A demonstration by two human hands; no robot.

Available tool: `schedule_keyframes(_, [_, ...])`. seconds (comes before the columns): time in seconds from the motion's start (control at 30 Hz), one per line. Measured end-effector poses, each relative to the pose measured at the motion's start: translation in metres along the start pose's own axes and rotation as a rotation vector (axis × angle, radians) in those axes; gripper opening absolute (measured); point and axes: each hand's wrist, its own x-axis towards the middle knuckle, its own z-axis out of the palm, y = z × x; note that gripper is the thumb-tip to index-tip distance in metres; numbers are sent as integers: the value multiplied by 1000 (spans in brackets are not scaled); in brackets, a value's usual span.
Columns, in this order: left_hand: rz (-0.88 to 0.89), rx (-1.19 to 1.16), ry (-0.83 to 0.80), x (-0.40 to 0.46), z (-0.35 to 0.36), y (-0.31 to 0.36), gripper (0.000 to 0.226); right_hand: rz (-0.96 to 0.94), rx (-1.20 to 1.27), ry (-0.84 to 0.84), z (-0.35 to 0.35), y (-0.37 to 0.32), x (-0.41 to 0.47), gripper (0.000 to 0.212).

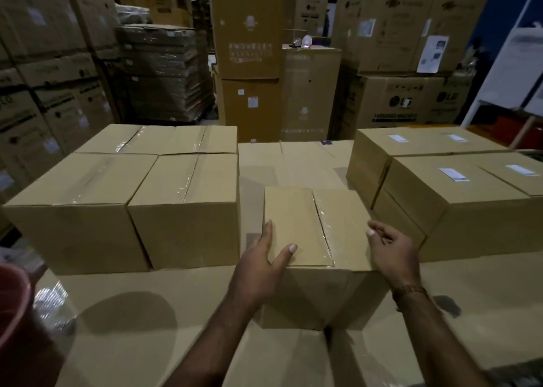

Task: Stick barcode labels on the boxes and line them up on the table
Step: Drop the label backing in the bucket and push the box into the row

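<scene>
Small taped brown cardboard box (311, 228) at frame centre on cardboard-covered surface (123, 313), unlabelled. Left hand (264, 257) flat on lid; right hand (393, 248) loosely curled, empty, beside edge. Advice: square box with neighbours before labelling.

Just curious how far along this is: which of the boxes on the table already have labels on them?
The stacked boxes on the right: white labels show on their tops. The taped boxes on the left and the middle box under the hands show none.
</scene>
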Motion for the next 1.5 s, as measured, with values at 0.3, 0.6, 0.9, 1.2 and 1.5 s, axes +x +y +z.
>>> schedule_keyframes(0.3, [-13, -6, 99, 65, 9, 2, 76, 29, 32, 22, 38, 3, 70, 27])
schedule_keyframes(0.6, [-81, 3, 263, 132, 26, 6, 61, -6, 5, -6, 86, 4, 154, 24])
schedule_keyframes(0.9, [-52, 384, 269, 211, 36, 22, 47, 16, -48, 77, 136, -6, 220, 20])
schedule_keyframes(1.2, [-49, 728, 256, 293, -39, 23, 44, 32, -52, 75, 194, -29, 267, 22])
schedule_keyframes(1.5, [-103, 674, 363, 373, -91, -53, 43, 16, -91, 65, 257, -52, 317, 22])
